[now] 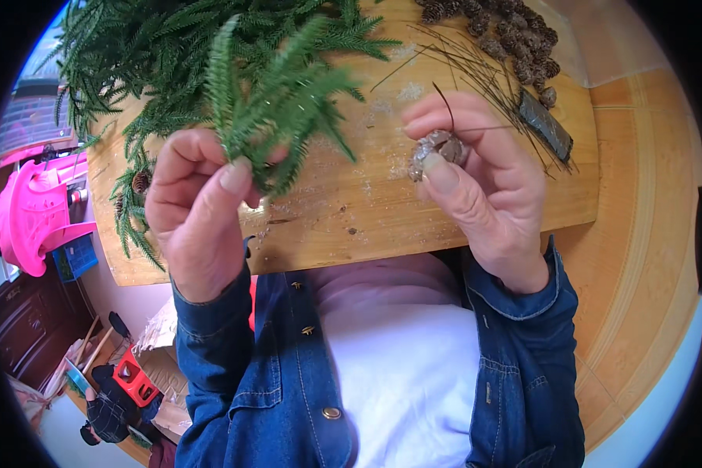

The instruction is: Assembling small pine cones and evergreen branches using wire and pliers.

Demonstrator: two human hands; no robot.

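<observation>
Left hand (pixel 199 210), fingers closed, pinches the stem end of a green conifer sprig (pixel 277 101) whose long axis rises up and to the right, away from the fingers, above the wooden board (pixel 351 218). Right of the sprig, well apart, the right hand (pixel 483 179) grips a small wired pine cone (pixel 437 150) between thumb and forefinger.

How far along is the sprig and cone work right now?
Done: nothing finished shows on the wooden board, only scattered crumbs. In hand: the left hand pinches a green sprig; the right hand grips a small pine cone with a thin dark wire rising from it. Sprig and cone are apart. Left: a heap of greenery, loose wires and a pile of cones lie unused.
</observation>
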